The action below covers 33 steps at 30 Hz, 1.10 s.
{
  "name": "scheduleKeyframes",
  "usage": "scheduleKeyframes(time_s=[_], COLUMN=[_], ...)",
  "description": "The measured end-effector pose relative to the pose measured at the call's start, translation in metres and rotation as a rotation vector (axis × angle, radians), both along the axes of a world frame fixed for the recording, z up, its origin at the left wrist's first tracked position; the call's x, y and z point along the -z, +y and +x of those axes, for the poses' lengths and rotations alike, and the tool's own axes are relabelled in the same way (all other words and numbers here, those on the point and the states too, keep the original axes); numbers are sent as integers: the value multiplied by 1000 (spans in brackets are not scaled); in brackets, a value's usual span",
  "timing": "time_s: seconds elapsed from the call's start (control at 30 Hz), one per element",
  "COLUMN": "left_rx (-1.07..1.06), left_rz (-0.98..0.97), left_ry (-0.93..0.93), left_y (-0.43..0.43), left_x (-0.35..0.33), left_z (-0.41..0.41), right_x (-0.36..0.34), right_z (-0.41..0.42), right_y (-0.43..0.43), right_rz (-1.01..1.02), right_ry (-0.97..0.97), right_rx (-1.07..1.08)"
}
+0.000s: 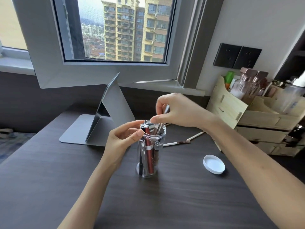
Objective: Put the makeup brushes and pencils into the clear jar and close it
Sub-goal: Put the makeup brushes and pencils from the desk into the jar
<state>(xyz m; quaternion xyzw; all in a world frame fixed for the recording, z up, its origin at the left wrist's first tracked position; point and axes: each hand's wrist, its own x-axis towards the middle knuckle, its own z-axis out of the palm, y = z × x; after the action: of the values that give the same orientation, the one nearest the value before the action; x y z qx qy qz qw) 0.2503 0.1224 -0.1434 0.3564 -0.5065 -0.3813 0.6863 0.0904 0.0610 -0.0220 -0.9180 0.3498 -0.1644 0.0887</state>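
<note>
The clear jar stands upright mid-desk, open, with a red pencil and several dark pencils inside. My left hand grips its rim from the left with thumb and fingers. Above the mouth, my right hand pinches a silver-handled brush, tilted, its lower end inside the jar. Two white-handled brushes lie on the desk behind the jar. The white lid rests flat to the jar's right.
A grey folding mirror stand sits behind the jar on the left. A wooden organizer with bottles fills the right back corner. The dark wood desk runs toward me; a window is behind.
</note>
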Motion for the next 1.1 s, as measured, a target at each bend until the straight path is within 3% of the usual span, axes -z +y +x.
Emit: scheduleKeyframes(time_s=[0.13,0.23,0.3,0.37,0.47,0.5,0.6,0.67,0.73,0.87,1.0,1.1], left_rx=[1,-4,-9,-14,-14,-13,-10,-7,-4,10,19,28], left_rz=[-6,-8,-10,-12,-15,-17,-15,-13,-11,-14,-20,-20], left_ry=[-7,-5,-13,-8,-8,-10,-12,-14,-6,-10,-15,-19], left_y=[0,-1,-1,-2,-2,-2,-2,-1,-2,-3,-2,-3], left_x=[0,1,1,1,1,1,1,1,1,4,5,5], left_z=[1,0,0,-1,0,0,0,0,0,2,1,2], right_x=[19,15,25,54,109,122,144,150,150,112,41,-1], right_z=[9,-12,-34,-52,-64,-65,-65,-68,-68,-78,-90,-81], right_y=[-16,-23,-43,-67,-84,-84,-82,-83,-78,-53,-14,14], right_rz=[52,420,330,77,-73,-131,-398,-533,-496,-157,53,128], right_ry=[175,-244,-366,-34,527,627,659,589,508,-123,-699,-666], right_rx=[-30,-66,67,244,312,291,190,146,173,346,195,65])
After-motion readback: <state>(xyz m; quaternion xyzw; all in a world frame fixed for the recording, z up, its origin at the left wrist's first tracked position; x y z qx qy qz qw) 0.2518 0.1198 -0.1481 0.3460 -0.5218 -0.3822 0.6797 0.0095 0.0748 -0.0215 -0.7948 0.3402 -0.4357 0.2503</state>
